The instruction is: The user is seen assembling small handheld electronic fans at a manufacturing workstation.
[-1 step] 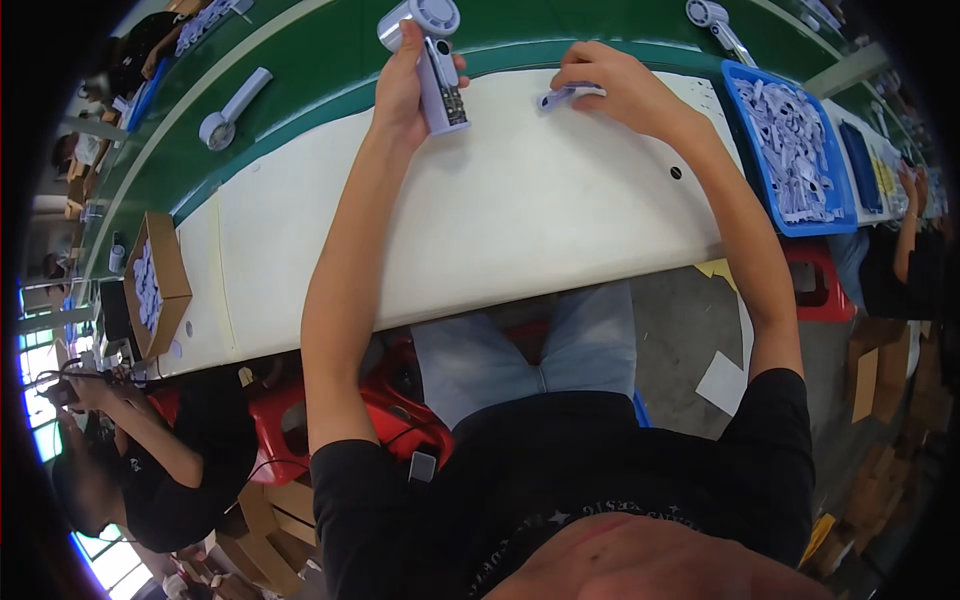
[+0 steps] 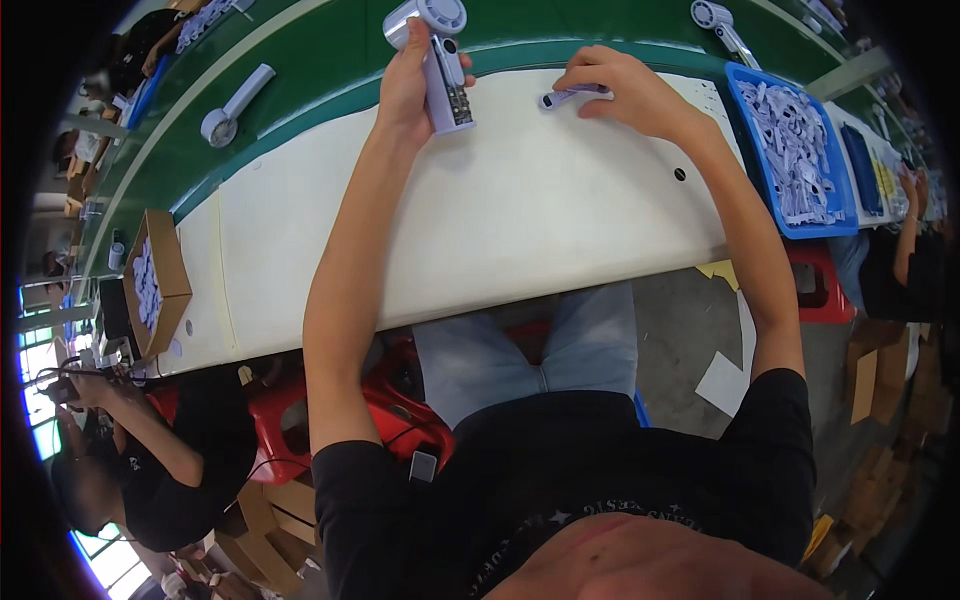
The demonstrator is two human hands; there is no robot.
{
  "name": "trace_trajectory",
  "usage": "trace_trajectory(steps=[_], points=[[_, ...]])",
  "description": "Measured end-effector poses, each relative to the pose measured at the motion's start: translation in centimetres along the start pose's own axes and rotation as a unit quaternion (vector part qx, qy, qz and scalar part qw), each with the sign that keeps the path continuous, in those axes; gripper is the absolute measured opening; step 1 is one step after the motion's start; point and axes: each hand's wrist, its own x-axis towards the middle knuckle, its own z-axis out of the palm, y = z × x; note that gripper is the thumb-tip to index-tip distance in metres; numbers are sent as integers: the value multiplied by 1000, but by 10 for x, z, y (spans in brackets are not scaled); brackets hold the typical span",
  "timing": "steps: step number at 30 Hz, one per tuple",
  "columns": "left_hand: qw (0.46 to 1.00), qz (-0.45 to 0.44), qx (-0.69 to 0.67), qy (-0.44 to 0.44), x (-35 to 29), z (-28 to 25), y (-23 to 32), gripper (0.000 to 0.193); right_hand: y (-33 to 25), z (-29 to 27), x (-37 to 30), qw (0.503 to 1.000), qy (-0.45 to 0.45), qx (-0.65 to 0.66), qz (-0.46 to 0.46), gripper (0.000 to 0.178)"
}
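My left hand (image 2: pixel 403 92) is wrapped round the handle of a pale lilac handheld fan (image 2: pixel 440 95), raised over the far edge of the white work mat (image 2: pixel 500 210). The fan's round head points away from me, and its handle is open at the front, showing small electronic parts inside. To the right, my right hand (image 2: pixel 625 92) pinches a slim lilac plastic piece (image 2: pixel 552 100) with a dark oval spot at its left end, just above the mat. The fingers cover part of that piece.
A blue tray (image 2: pixel 845 215) heaped with lilac plastic parts stands at the right. A cardboard box (image 2: pixel 172 300) of similar parts sits at the left. More fans (image 2: pixel 220 128) lie on the green surface beyond the mat. People work at both sides.
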Motion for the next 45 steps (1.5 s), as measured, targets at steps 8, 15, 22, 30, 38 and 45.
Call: trace_trajectory(steps=[8, 15, 22, 30, 38, 45], points=[[1000, 0, 2, 23, -15, 3, 5, 58, -6, -7, 20, 925, 2, 374, 62, 20], [999, -6, -33, 22, -19, 14, -9, 58, -14, 9, 46, 852, 53, 520, 39, 24], [996, 34, -66, 50, -21, 23, -5, 61, -35, 28, 54, 782, 183, 596, 18, 22], [995, 70, -29, 66, -23, 41, -9, 63, -46, 22, 46, 856, 137, 480, 133, 26], [998, -9, -56, 3, -16, 24, -10, 49, -21, 23, 52, 908, 177, 358, 128, 31], [998, -22, 49, 24, 10, 45, -3, 26, 71, 7, 35, 916, 269, 185, 232, 30]])
